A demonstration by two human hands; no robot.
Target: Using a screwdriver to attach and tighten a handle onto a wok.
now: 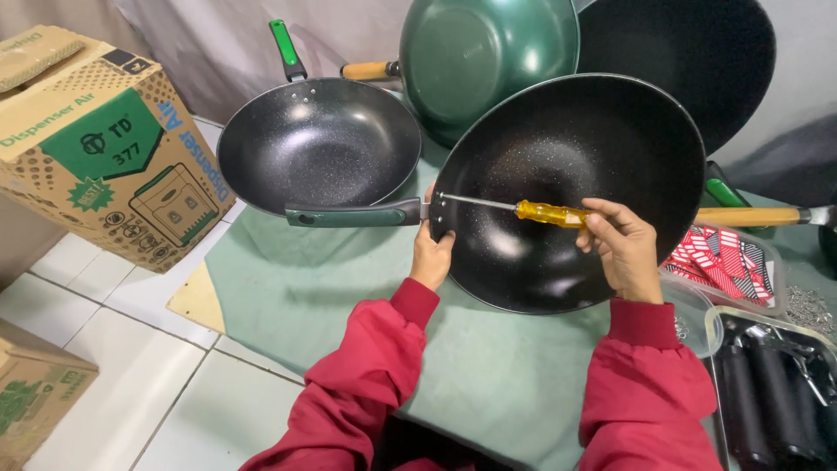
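Left hand [431, 259]: fingers clenched on the black wok [571, 187] rim, beside the handle joint.
Right hand [622, 247]: fingers grasping a yellow-handled screwdriver [545, 212], its tip at the joint screw.
Dark green handle [353, 214]: seated beyond the left fingers.
Progress: handle mounted; screw apparently being tightened.

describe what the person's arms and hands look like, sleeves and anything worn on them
Both arms are covered in long red sleeves of smooth, slightly puffy jacket fabric, each ending in a darker red ribbed knit cuff at the wrist. The left hand and right hand are bare: no gloves, and no rings, watch or bracelet show. No markings or logos are visible on the sleeves.
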